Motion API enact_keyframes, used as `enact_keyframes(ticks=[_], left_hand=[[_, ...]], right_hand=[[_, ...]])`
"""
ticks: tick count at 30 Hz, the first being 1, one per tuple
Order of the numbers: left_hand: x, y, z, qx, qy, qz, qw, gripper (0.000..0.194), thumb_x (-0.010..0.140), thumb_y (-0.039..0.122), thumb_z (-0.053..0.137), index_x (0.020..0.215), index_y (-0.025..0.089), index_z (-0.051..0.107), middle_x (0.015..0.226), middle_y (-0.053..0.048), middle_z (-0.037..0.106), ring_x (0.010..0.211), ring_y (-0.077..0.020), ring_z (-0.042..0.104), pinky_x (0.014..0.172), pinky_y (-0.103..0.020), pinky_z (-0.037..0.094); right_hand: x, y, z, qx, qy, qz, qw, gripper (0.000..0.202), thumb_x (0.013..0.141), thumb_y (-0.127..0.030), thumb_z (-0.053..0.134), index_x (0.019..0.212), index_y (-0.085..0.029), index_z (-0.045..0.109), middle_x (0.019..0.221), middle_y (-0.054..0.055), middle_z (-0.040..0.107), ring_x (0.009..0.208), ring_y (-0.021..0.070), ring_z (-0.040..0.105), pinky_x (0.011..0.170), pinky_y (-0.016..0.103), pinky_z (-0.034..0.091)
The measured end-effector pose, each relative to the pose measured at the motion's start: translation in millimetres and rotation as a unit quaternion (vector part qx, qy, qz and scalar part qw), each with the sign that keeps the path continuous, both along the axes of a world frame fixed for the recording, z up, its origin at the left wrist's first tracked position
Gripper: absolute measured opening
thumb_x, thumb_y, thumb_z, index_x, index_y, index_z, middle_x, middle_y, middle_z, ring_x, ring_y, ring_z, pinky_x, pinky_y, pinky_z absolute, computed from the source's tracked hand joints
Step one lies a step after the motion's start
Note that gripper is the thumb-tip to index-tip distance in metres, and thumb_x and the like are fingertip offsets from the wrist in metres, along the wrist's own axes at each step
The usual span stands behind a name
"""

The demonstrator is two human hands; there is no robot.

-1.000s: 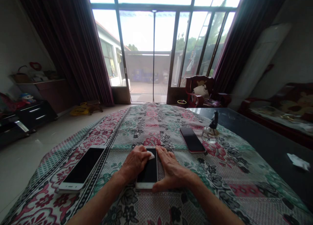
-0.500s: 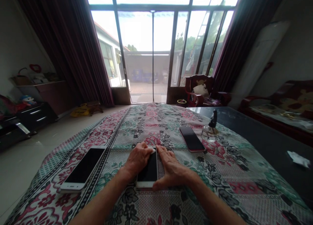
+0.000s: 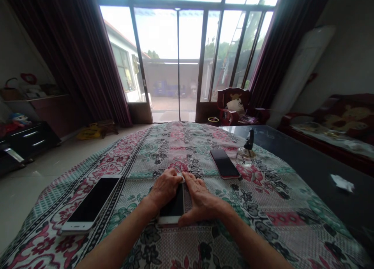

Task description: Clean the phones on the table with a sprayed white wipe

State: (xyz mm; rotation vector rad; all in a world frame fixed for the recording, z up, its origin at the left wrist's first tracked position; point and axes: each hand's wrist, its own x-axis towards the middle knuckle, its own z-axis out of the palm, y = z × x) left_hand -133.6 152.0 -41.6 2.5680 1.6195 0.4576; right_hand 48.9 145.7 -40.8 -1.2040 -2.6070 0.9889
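A white phone with a dark screen lies flat on the flowered cloth, between my hands. My left hand is closed over its far part, with a small white wipe pinched at the fingertips near the far end. Along the right edge rests my right hand, its fingers stretched forward and its thumb at the near right corner; it holds the phone's side. The far left part of the phone is hidden under my left hand.
A larger white phone lies at left. Right of centre are a dark phone and a clear bottle with a black spray top. Crumpled white tissue sits on the dark tabletop at right.
The view has turned slightly right, so the scene sits further left. My left hand and the wipe have shifted slightly toward the phone's far end, while my right hand stays at its edge.
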Motion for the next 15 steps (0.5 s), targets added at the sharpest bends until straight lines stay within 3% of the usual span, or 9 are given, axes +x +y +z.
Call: enact_keyframes(ticks=[8, 11, 15], left_hand=[[2.0, 23.0, -0.1, -0.003, -0.001, 0.066, 0.998, 0.027, 0.091, 0.021, 0.043, 0.081, 0.02, 0.068, 0.084, -0.005, 0.053, 0.078, -0.0151, 0.051, 0.076, -0.026, 0.043], [1.2, 18.8, -0.3, 0.0, 0.008, 0.064, 0.998, 0.027, 0.091, 0.021, 0.042, 0.083, 0.02, 0.068, 0.085, -0.005, 0.053, 0.079, -0.0159, 0.05, 0.075, -0.026, 0.043], [-0.9, -0.7, 0.7, 0.002, 0.008, 0.017, 1.0, 0.027, 0.093, 0.022, 0.04, 0.095, 0.022, 0.067, 0.086, -0.005, 0.052, 0.083, -0.0171, 0.049, 0.075, -0.027, 0.044]], right_hand=[[-0.4, -0.4, 5.6, -0.002, -0.01, -0.004, 1.0, 0.143, 0.049, -0.069, 0.074, 0.146, -0.006, -0.011, 0.154, 0.016, -0.009, 0.141, 0.0296, -0.013, 0.116, 0.043, -0.001], [0.9, 0.8, 5.1, -0.002, -0.024, -0.001, 1.0, 0.142, 0.049, -0.068, 0.074, 0.146, -0.007, -0.011, 0.154, 0.015, -0.01, 0.141, 0.0289, -0.014, 0.116, 0.043, 0.0], [2.0, 2.4, 2.0, 0.001, -0.029, 0.0, 1.0, 0.143, 0.048, -0.07, 0.073, 0.146, -0.006, -0.011, 0.154, 0.015, -0.01, 0.141, 0.0285, -0.014, 0.116, 0.042, 0.0]])
